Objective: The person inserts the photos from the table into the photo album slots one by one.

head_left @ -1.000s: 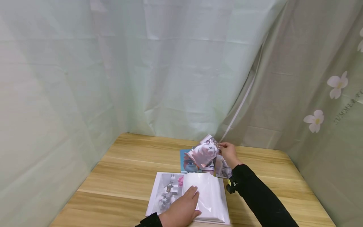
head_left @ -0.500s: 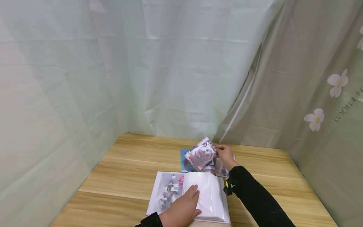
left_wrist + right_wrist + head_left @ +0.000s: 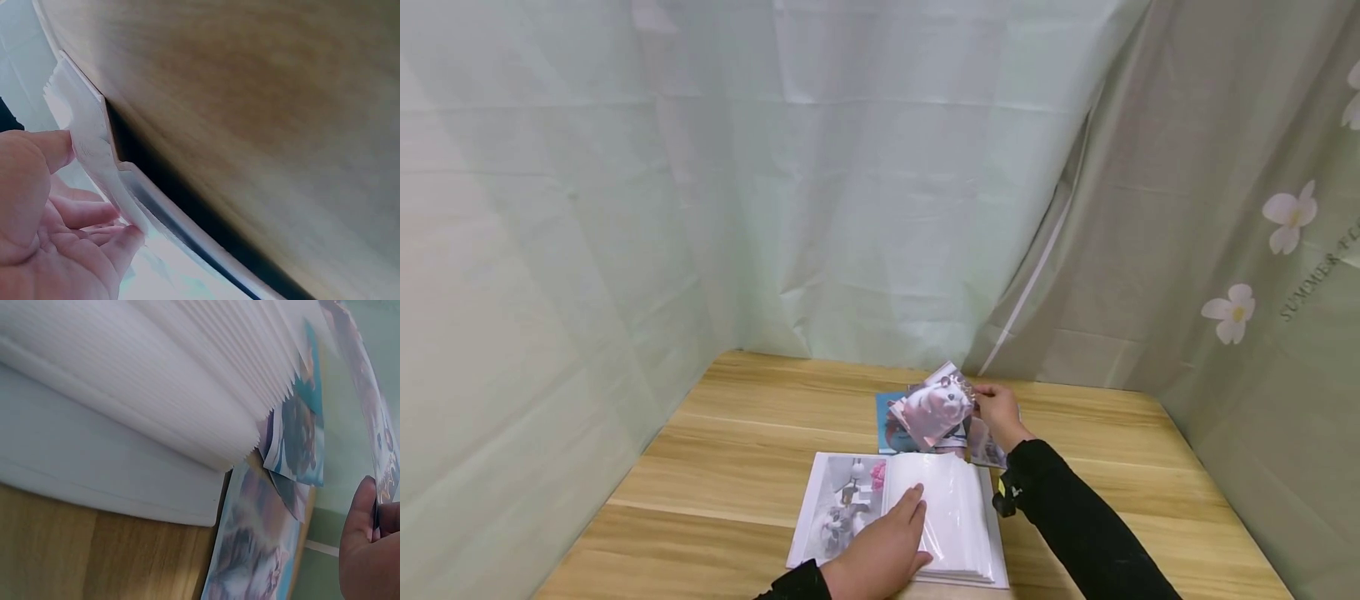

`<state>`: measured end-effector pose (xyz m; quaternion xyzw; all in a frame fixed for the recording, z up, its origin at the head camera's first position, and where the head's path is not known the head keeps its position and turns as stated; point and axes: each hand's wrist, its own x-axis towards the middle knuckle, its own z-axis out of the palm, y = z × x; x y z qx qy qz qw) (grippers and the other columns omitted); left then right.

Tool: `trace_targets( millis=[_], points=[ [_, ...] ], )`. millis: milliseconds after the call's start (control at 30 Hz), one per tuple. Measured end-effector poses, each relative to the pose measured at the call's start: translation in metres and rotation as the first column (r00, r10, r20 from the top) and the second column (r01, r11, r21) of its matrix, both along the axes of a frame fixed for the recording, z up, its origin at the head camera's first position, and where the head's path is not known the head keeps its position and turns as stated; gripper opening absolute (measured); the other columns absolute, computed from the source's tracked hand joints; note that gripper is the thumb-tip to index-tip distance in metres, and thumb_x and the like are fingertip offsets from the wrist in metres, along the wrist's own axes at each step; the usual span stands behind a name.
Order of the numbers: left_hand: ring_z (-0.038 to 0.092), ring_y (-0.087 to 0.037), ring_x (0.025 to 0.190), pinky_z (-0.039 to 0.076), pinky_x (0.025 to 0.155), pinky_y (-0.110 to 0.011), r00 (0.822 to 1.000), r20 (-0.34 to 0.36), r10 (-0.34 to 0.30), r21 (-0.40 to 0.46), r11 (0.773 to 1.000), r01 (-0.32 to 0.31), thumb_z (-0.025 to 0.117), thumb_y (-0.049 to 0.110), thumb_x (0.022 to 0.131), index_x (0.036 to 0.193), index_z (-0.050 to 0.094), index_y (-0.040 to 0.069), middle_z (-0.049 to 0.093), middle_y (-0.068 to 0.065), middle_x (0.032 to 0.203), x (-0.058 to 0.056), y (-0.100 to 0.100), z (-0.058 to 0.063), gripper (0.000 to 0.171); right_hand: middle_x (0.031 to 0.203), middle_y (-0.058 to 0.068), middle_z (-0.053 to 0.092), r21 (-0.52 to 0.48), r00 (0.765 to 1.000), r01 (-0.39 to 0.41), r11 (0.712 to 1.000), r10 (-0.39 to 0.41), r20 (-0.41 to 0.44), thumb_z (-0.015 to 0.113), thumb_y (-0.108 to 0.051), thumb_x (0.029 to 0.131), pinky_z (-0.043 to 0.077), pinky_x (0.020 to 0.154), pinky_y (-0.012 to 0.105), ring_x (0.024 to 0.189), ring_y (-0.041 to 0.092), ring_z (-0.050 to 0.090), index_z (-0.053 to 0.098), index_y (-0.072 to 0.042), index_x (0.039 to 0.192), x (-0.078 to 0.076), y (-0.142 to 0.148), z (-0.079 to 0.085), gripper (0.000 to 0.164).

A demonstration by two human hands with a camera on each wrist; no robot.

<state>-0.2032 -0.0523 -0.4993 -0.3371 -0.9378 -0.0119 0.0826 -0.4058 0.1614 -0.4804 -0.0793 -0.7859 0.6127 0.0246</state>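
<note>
A photo album lies spread on the table, with a glossy pocket page on its right side. My left hand rests on that page near the spine; in the left wrist view its fingertips touch the white sheet. My right hand pinches the right edge of a pinkish photo of a small animal wearing a crown. It is tilted, above other photos behind the album. In the right wrist view, thumb and fingers grip the photo by one end. The album's left side shows a greyish picture.
Behind the album lie a blue-edged photo and another photo, partly hidden by the held one and the right hand. The wooden table meets pale curtains at the back and sides.
My right hand has moved slightly left with the photo, and the photo has come a little lower. My left hand stays on the album page.
</note>
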Motion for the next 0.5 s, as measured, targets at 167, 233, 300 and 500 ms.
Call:
trace_targets(
  millis=[167,233,300,500],
  points=[
    [0.045,-0.020,0.137,0.046,0.100,-0.020,0.999,-0.044,-0.008,-0.039,0.999,0.006,0.061,0.048,0.097,0.133,0.059,-0.005,0.049,-0.018,0.146,0.0004,-0.0003,0.0009,0.064,0.099,0.019,0.060,-0.031,1.000,0.007,0.999,-0.007,0.001,0.050,0.005,0.100,0.056,0.087,0.048,0.076,0.018,0.061,0.060,0.015,0.120,-0.0008,-0.0020,-0.0016,0.025],
    [0.047,-0.019,0.135,0.047,0.099,-0.019,0.997,-0.081,-0.016,-0.057,0.998,0.011,0.061,0.048,0.097,0.132,0.061,-0.004,0.051,-0.017,0.144,0.0006,-0.0006,0.0005,0.063,0.099,0.019,0.060,-0.042,1.000,0.008,0.999,-0.008,0.001,0.050,0.005,0.100,0.057,0.086,0.046,0.076,0.017,0.060,0.060,0.015,0.120,-0.0012,-0.0022,-0.0024,0.025],
    [0.048,-0.019,0.134,0.047,0.098,-0.019,0.995,-0.101,-0.020,-0.070,0.997,0.013,0.060,0.049,0.097,0.131,0.062,-0.004,0.053,-0.016,0.143,0.0009,-0.0009,0.0002,0.063,0.100,0.021,0.059,-0.049,1.000,0.006,0.999,-0.007,-0.004,0.049,0.006,0.100,0.057,0.086,0.045,0.076,0.017,0.060,0.059,0.016,0.121,-0.0012,-0.0022,-0.0028,0.025],
    [0.048,-0.018,0.134,0.047,0.098,-0.018,0.992,-0.121,-0.023,-0.107,0.994,0.010,0.059,0.051,0.097,0.130,0.063,-0.003,0.054,-0.015,0.142,0.0002,-0.0010,-0.0004,0.063,0.096,0.021,0.060,-0.064,0.999,-0.016,0.998,0.014,-0.036,0.050,0.007,0.099,0.059,0.079,0.040,0.077,0.021,0.061,0.062,0.015,0.114,0.0021,-0.0007,-0.0028,0.021]
  ],
)
